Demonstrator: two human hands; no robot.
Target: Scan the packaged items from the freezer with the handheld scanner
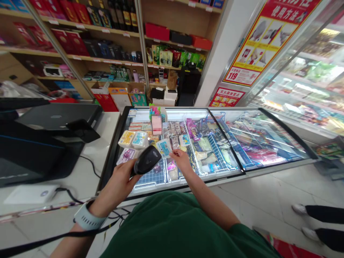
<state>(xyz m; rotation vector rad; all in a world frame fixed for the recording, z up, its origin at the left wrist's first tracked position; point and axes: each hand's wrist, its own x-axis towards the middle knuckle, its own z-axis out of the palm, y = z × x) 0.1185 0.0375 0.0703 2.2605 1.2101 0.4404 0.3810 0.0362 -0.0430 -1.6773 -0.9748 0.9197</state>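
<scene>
Now, in the head view, wraps the left hand (120,182) round a black scanner (147,159), with fingers curled firmly about the grip. Brings the scanner's head just beyond the left fingers, towards the right hand (182,160). There, pinches a white pack (163,148) between thumb and fingertips by its near right corner, with most of it reaching out to the left of those fingertips, above the freezer (286,132). Holds the pack close beside the scanner's head; cannot tell contact from a narrow gap.

Looks light enough for a pinch alone. Seems fairly stiff round the rim, perhaps softer across the face, and may turn slippery with any damp. Best to take hold by the edge, thumb on one face and fingertips on the other, leaving the print uncovered; would probably dent under a hard squeeze mid-face.

Beyond the left fingers, shows a yellow pack (126,138) and a blue pack (140,139) side by side, with a purple pack (127,156) nearer those fingers. To their left, shows the counter (106,143); behind them, at the wrist, a pale watch (90,216).
</scene>
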